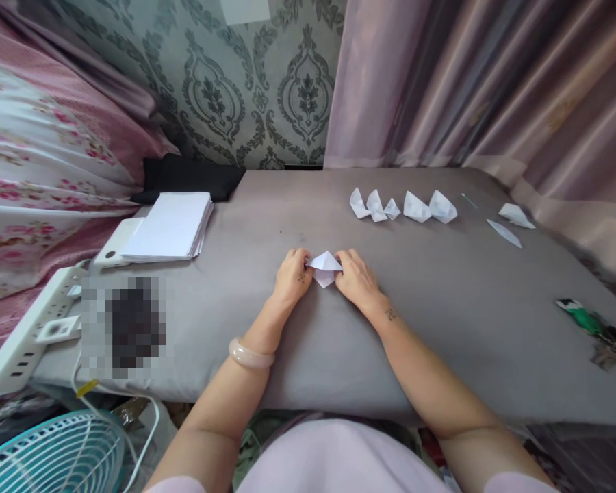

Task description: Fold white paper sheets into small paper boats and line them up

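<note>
A small white folded paper piece lies on the grey table cover in front of me. My left hand pinches its left corner with curled fingers. My right hand presses and grips its right side, fingers closed on the paper. A pale bangle sits on my left wrist. Several finished folded paper shapes stand in a row further back on the cover.
A stack of white paper sheets lies at the left. A white power strip runs along the left edge, with a fan below. Loose paper pieces lie far right; a green object sits near the right edge.
</note>
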A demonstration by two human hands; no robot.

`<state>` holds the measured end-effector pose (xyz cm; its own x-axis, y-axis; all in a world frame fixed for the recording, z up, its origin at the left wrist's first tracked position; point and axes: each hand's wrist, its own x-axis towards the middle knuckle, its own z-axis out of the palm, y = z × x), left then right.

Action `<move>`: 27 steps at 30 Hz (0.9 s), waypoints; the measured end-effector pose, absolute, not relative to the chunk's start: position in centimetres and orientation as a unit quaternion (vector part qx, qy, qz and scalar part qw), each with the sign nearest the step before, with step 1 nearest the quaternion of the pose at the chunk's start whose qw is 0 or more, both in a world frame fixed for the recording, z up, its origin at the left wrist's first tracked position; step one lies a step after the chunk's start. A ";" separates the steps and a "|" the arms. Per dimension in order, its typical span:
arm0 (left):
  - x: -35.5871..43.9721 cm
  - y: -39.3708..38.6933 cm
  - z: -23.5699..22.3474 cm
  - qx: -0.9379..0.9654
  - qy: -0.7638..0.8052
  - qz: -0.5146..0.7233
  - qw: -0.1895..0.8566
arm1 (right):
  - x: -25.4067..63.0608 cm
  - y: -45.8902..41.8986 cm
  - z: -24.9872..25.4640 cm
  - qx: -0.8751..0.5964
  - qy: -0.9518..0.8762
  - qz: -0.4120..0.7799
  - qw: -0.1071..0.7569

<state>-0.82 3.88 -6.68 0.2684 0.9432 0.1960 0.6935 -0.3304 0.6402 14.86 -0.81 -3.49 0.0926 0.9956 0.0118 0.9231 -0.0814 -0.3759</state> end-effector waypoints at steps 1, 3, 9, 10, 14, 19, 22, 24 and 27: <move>-1.0 3.9 -6.7 0.776 0.528 0.272 0.212 | 15.0 -0.9 -3.5 -0.722 -0.667 0.126 0.136; -1.2 3.9 -6.6 0.799 0.504 0.265 0.193 | 15.4 -0.9 -3.5 -0.708 -0.682 0.121 0.135; -1.5 3.9 -5.9 0.855 0.440 0.214 0.173 | 16.4 -0.9 -4.0 -0.641 -0.750 0.096 0.131; -1.5 4.0 -5.7 0.859 0.437 0.207 0.169 | 16.5 -0.9 -4.1 -0.636 -0.756 0.090 0.124; -1.7 4.1 -5.3 0.875 0.415 0.187 0.166 | 16.6 -1.1 -4.2 -0.626 -0.769 0.074 0.106; -2.3 4.3 -4.8 0.908 0.360 0.140 0.164 | 16.7 -1.5 -3.9 -0.619 -0.777 0.075 0.082; -2.4 4.1 -4.3 0.906 0.362 0.145 0.166 | 17.0 -1.4 -3.9 -0.614 -0.778 0.094 0.090; -2.3 3.8 -4.0 0.892 0.384 0.164 0.173 | 17.3 -1.1 -4.0 -0.620 -0.766 0.119 0.123; -2.0 3.6 -3.9 0.868 0.422 0.178 0.193 | 17.5 -0.4 -4.4 -0.643 -0.726 0.157 0.187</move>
<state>-2.03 3.60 -3.89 0.5802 0.8012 0.1465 0.6633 -0.5692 0.4858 17.55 -0.40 -4.36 -0.1044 0.9921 0.0695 0.8749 0.1249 -0.4679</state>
